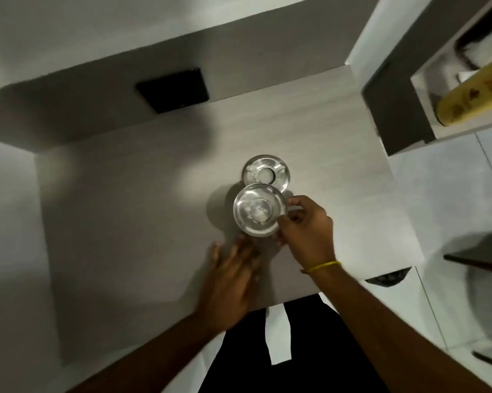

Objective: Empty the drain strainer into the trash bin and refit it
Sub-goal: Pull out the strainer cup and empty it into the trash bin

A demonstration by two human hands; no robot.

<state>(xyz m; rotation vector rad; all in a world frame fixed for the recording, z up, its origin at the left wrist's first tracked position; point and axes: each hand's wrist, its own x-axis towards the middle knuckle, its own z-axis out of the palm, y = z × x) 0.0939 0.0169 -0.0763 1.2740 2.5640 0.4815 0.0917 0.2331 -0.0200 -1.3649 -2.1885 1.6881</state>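
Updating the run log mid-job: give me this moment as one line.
phase: strainer lifted out | right hand: holds drain strainer by its rim, above sink floor | left hand: open, flat, low in sink | drain opening: uncovered | trash bin: not identifiable

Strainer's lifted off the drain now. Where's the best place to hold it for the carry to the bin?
By the thin flat rim, from its right side, as the right hand pinches it now. The strainer is a shallow round metal dish held about level; an edge pinch keeps the cup upright and fingers out of it.
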